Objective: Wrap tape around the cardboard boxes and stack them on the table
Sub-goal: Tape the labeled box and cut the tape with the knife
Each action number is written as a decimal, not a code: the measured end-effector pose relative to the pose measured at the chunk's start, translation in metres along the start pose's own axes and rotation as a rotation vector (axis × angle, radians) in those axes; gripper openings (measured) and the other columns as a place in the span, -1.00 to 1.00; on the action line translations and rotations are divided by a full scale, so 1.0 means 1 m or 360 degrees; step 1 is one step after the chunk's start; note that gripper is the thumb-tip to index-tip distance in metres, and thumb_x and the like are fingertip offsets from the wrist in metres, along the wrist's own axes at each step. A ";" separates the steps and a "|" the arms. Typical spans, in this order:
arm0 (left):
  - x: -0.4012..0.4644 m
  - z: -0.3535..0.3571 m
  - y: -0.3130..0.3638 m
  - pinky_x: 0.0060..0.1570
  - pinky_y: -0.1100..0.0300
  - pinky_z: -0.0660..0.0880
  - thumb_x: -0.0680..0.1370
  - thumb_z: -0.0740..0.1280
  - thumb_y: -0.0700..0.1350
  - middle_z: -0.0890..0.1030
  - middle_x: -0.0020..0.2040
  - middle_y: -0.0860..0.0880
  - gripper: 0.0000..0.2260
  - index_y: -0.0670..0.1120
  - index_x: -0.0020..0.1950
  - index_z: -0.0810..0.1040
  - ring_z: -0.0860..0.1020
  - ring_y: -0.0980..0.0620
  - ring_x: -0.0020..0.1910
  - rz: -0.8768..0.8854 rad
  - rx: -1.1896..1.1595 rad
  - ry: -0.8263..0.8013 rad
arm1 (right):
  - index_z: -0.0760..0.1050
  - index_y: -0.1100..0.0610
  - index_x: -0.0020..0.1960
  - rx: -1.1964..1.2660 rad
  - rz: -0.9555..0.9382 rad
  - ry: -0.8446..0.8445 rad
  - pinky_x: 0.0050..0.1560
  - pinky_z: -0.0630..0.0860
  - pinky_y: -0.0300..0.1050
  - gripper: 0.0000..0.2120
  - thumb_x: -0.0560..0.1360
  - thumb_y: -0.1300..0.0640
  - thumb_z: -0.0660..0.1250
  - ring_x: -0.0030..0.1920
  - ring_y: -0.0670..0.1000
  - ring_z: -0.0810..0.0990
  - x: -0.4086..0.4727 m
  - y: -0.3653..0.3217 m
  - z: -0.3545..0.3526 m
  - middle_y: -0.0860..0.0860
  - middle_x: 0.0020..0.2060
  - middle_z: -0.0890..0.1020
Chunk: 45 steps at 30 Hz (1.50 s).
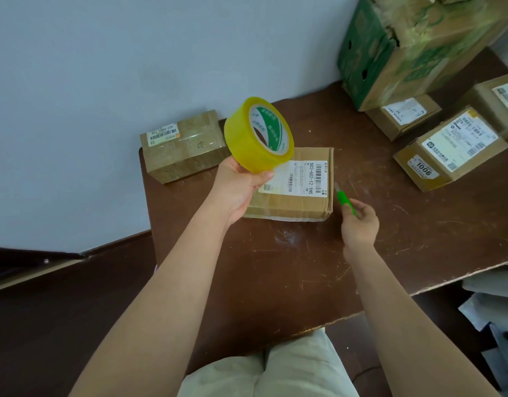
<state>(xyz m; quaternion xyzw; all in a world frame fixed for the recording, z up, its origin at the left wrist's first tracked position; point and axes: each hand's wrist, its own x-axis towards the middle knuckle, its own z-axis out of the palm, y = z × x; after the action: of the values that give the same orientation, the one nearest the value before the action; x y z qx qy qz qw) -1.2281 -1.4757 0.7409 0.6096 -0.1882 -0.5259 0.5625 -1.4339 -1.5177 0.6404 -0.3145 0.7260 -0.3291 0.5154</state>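
My left hand (237, 186) holds a yellow tape roll (257, 134) lifted above the brown table (275, 267). Beneath it lies a flat cardboard box (301, 202) with a white barcode label, partly hidden by the roll and hand. My right hand (360, 222) grips a green box cutter (345, 201), its blade pointing toward the box's right edge. A second, taped cardboard box (184, 151) sits at the table's back left corner against the wall.
At the right stand several labelled cardboard boxes (450, 151), one marked 1006, and a large green-printed carton (401, 47) behind them. The pale wall (103, 81) borders the table at the left. My lap shows at the near edge.
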 end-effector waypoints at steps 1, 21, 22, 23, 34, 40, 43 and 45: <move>-0.002 0.003 -0.001 -0.10 0.19 0.53 0.45 0.35 -0.53 0.69 -0.22 0.03 -0.70 -0.13 -0.06 0.58 0.64 0.07 -0.16 -0.0005 0.0040 -0.0013 | 0.52 0.10 0.22 -0.0041 0.0028 -0.0039 0.00 0.42 -0.26 -0.82 0.62 0.20 0.32 0.06 -0.05 0.55 0.004 0.001 -0.001 0.02 0.14 0.62; -0.033 0.113 -0.019 -0.03 0.14 0.61 0.45 0.45 -0.38 0.69 -0.06 0.03 -0.70 -0.01 0.02 0.59 0.66 0.06 -0.04 -0.0008 0.1046 -0.0397 | 0.61 0.26 0.03 0.0177 -0.0531 -0.0957 0.08 0.59 0.30 -0.75 0.52 0.06 0.45 -0.01 0.27 0.67 -0.031 -0.109 -0.063 0.26 -0.03 0.68; -0.032 0.118 -0.021 -0.07 0.16 0.59 0.43 0.47 -0.38 0.68 -0.05 0.02 -0.68 -0.03 0.05 0.57 0.65 0.04 -0.04 -0.0037 0.1012 -0.0378 | 0.61 0.22 0.05 0.0249 -0.0446 -0.0934 0.07 0.62 0.28 -0.82 0.52 0.13 0.44 0.02 0.24 0.69 -0.028 -0.108 -0.068 0.22 -0.02 0.70; -0.031 0.123 -0.025 -0.13 0.19 0.55 0.41 0.49 -0.37 0.65 -0.04 0.01 -0.66 -0.06 0.07 0.54 0.62 0.03 -0.05 -0.0099 0.0938 -0.0314 | 0.61 0.21 0.07 0.0358 -0.0365 -0.0929 0.00 0.65 0.20 -0.85 0.53 0.17 0.42 0.00 0.18 0.71 -0.024 -0.106 -0.074 0.17 -0.02 0.71; -0.010 0.176 -0.063 0.13 0.00 0.55 0.42 0.53 -0.21 0.61 0.04 -0.14 -0.66 -0.22 0.14 0.54 0.56 -0.08 0.06 -0.0581 0.1055 -0.0073 | 0.58 0.16 0.14 0.0319 -0.0474 -0.0795 -0.01 0.63 -0.14 -0.82 0.55 0.31 0.37 0.03 -0.07 0.70 0.006 -0.082 -0.118 -0.07 -0.07 0.73; -0.010 0.191 -0.079 -0.21 0.12 0.44 0.44 0.46 -0.31 0.59 -0.03 -0.14 -0.75 -0.25 0.10 0.59 0.52 -0.07 -0.11 -0.0721 0.1188 -0.0198 | 0.59 0.18 0.11 0.0077 -0.0634 -0.0637 0.10 0.62 0.05 -0.79 0.49 0.33 0.45 0.03 0.04 0.69 0.027 -0.055 -0.123 0.06 -0.02 0.72; -0.014 0.189 -0.092 -0.30 0.20 0.44 0.45 0.46 -0.34 0.59 -0.01 -0.15 -0.70 -0.26 0.17 0.57 0.51 -0.03 -0.09 -0.0901 0.1058 -0.0210 | 0.58 0.20 0.12 -0.0111 -0.0699 -0.0564 0.05 0.60 -0.04 -0.76 0.47 0.35 0.46 -0.02 0.02 0.68 0.039 -0.037 -0.126 0.06 -0.04 0.71; -0.015 0.183 -0.111 -0.13 0.15 0.55 0.46 0.48 -0.32 0.65 0.02 -0.15 -0.77 -0.28 0.10 0.62 0.58 -0.03 -0.02 -0.0878 0.1000 -0.0074 | 0.58 0.18 0.15 -0.0113 -0.0658 -0.0571 0.08 0.61 -0.05 -0.72 0.47 0.34 0.47 0.01 0.02 0.69 0.045 -0.031 -0.126 0.06 -0.02 0.72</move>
<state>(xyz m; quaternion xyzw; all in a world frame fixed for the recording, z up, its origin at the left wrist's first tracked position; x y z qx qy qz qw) -1.4300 -1.5202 0.6835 0.7672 -0.1818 -0.5874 0.1827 -1.5624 -1.5524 0.6728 -0.5272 0.5546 -0.3405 0.5464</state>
